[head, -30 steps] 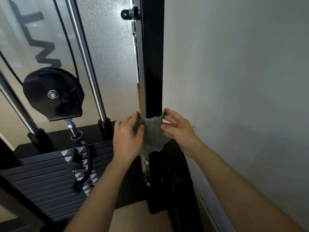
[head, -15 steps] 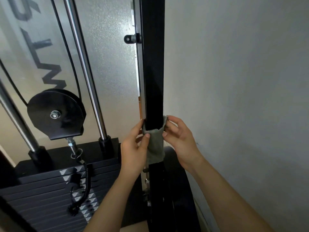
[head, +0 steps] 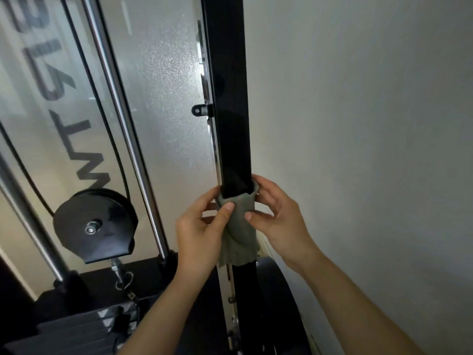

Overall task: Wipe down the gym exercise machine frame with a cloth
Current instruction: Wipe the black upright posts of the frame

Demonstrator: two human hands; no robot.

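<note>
A grey-green cloth (head: 239, 226) is wrapped round the black upright post (head: 230, 98) of the exercise machine, about mid-height in the head view. My left hand (head: 199, 231) grips the cloth from the left, thumb pressed on its front. My right hand (head: 279, 216) grips it from the right, fingers curled round the post's far side. The cloth's lower edge hangs loose below my hands.
A white wall (head: 358, 149) stands close on the right of the post. Left of it are a frosted glass panel (head: 166, 98), chrome guide rods (head: 122, 124), a black cable, a black pulley cover (head: 94, 224) and the weight stack (head: 76, 324) low down.
Both hands have closed the cloth tightly round the post and slid it upward along the frame. The view has tilted up, so the weight stack sits lower.
</note>
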